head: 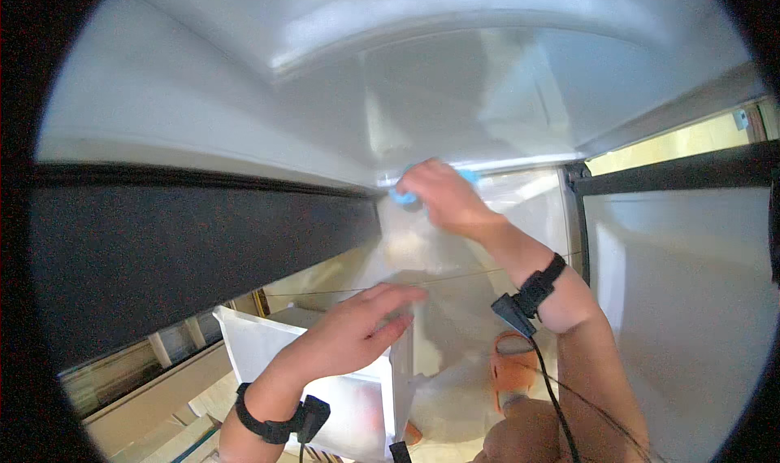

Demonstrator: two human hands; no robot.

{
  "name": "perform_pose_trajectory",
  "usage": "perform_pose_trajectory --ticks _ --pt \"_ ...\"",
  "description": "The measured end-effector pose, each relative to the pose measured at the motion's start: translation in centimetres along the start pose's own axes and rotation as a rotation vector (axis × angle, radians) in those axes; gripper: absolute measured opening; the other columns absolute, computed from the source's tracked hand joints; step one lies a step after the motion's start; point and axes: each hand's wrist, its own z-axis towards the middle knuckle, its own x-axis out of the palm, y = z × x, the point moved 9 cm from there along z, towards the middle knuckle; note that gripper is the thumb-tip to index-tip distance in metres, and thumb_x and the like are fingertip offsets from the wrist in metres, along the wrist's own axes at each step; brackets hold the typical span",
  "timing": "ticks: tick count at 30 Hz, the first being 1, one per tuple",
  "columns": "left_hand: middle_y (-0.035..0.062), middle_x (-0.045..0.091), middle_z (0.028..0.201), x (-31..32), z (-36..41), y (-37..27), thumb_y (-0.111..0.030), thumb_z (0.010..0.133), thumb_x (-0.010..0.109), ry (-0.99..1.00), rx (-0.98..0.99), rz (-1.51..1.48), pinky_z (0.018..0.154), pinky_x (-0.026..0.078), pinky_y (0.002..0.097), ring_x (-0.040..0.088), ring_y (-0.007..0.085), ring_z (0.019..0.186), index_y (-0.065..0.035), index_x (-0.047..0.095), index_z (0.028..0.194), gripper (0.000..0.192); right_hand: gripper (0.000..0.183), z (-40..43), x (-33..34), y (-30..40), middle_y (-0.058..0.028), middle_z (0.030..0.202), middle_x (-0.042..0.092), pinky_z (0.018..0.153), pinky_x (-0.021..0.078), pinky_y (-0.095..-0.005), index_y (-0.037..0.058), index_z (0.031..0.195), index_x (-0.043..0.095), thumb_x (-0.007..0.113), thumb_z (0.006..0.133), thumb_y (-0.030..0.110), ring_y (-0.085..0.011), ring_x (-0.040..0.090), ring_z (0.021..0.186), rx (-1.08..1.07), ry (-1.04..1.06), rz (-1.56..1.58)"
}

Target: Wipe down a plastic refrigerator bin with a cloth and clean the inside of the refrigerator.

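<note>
My right hand (442,198) presses a light blue cloth (403,196) against the front edge of a glossy white surface (451,97), at the middle of the view. Parts of the cloth stick out on both sides of the fingers. Lower and to the left, my left hand (365,323) hangs in the air with nothing in it, its fingers and thumb apart. It is above a white plastic stool or stand (268,335). Both wrists wear black straps with small devices and cables.
A dark panel (201,237) crosses the left side. At the right, a white panel with a dark frame (670,176) stands close to my right arm. Below are a tiled floor (451,341) and an orange sandal (515,365) on a foot. Wooden pieces (152,402) lie at lower left.
</note>
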Motion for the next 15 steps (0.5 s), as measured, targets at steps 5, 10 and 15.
perform_pose_trajectory --ticks 5,10,15 --pt "0.0126 0.054 0.114 -0.1 -0.7 -0.1 -0.006 0.087 0.052 0.017 -0.02 0.055 0.089 0.042 0.0322 0.053 0.0257 0.106 -0.0076 0.049 0.121 0.035 0.035 -3.2 -9.1 -8.5 -0.0115 0.103 0.061 0.084 0.0457 -0.0316 0.011 0.104 0.063 0.052 0.075 -0.006 -0.025 0.059 0.094 0.473 -0.513 0.254" --pt "0.013 0.053 0.116 2.5 -0.5 1.0 -0.009 0.088 0.051 -0.073 -0.01 -0.019 0.089 0.041 0.0335 0.052 0.028 0.105 -0.0082 0.048 0.122 0.034 0.027 -0.4 -5.2 -8.0 -0.0115 0.101 0.061 0.082 0.047 -0.0314 0.0082 0.1 0.065 0.055 0.077 -0.001 -0.0242 0.059 0.093 0.33 -0.665 0.206" --pt "0.0115 0.053 0.117 2.3 -1.6 1.2 -0.007 0.087 0.053 -0.086 -0.041 -0.033 0.093 0.04 0.033 0.051 0.0258 0.11 -0.0075 0.049 0.121 0.034 0.034 1.8 6.3 -4.9 -0.0165 0.121 0.051 0.098 0.0371 -0.0359 -0.0033 0.116 0.051 0.045 0.084 0.005 -0.0297 0.048 0.114 0.365 -0.489 0.444"
